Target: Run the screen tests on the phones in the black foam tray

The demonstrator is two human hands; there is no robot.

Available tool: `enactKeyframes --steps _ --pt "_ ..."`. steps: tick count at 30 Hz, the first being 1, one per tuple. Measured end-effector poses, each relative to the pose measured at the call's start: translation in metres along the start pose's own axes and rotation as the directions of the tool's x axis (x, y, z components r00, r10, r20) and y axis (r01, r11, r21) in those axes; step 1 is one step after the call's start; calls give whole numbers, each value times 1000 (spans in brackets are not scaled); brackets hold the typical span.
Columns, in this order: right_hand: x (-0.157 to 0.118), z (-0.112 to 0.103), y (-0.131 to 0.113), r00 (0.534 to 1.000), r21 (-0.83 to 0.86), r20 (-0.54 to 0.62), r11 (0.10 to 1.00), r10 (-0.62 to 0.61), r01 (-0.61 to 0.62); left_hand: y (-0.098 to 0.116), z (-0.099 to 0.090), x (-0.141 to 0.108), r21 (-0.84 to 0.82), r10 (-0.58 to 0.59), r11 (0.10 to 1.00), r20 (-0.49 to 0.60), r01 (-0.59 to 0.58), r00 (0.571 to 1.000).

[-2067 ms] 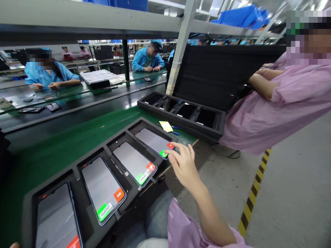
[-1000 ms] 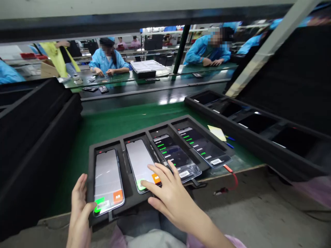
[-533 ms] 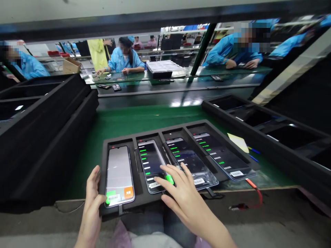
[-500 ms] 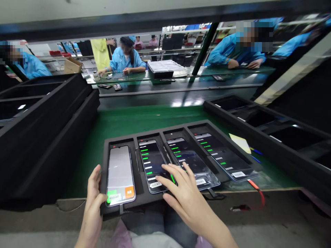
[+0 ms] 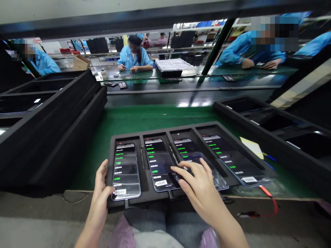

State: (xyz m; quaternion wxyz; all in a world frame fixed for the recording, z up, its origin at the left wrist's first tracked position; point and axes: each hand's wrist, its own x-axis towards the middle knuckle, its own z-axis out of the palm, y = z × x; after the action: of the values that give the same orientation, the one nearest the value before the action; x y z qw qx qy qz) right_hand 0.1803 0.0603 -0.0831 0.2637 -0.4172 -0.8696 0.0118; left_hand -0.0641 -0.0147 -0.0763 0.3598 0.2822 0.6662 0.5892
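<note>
A black foam tray (image 5: 155, 130) holds several phones side by side, each in its own slot. My left hand (image 5: 99, 193) grips the tray's left edge, its thumb at the lower left corner of the leftmost phone (image 5: 126, 172). That phone shows a dark list with green and white lines. Over the second phone (image 5: 159, 165) and third phone (image 5: 184, 148), my right hand (image 5: 199, 182) has its fingers spread, holding nothing. Its index fingertip is by the second phone's right edge; whether it touches is unclear. The rightmost phone (image 5: 230, 158) shows a similar list. Cables come out below the tray.
Stacked black trays (image 5: 77, 113) stand at left, and another phone tray (image 5: 258, 124) lies at right. A yellow paper (image 5: 252, 147), a blue pen (image 5: 269, 157) and a red cable (image 5: 274, 203) are near the right side. Co-workers in blue sit across the bench.
The leftmost phone's screen has turned from pale grey with green and orange buttons to a dark list. My right hand has shifted slightly right over the phones. The camera view has shifted.
</note>
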Motion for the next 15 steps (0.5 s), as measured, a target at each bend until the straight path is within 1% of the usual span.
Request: enactKeyframes --steps 4,7,11,15 --pt "5 -2 -3 999 3 27 1000 26 -26 -3 -4 17 75 25 997 58 -29 998" --pt "8 -4 -5 999 -4 24 1000 27 -27 -2 -6 25 100 50 993 117 -62 992" --pt "10 -5 -7 1000 -6 17 1000 14 -14 1 -7 25 108 59 991 174 -79 983" --pt "10 -5 -7 1000 18 25 1000 14 -14 0 -8 24 127 79 986 184 -103 980"
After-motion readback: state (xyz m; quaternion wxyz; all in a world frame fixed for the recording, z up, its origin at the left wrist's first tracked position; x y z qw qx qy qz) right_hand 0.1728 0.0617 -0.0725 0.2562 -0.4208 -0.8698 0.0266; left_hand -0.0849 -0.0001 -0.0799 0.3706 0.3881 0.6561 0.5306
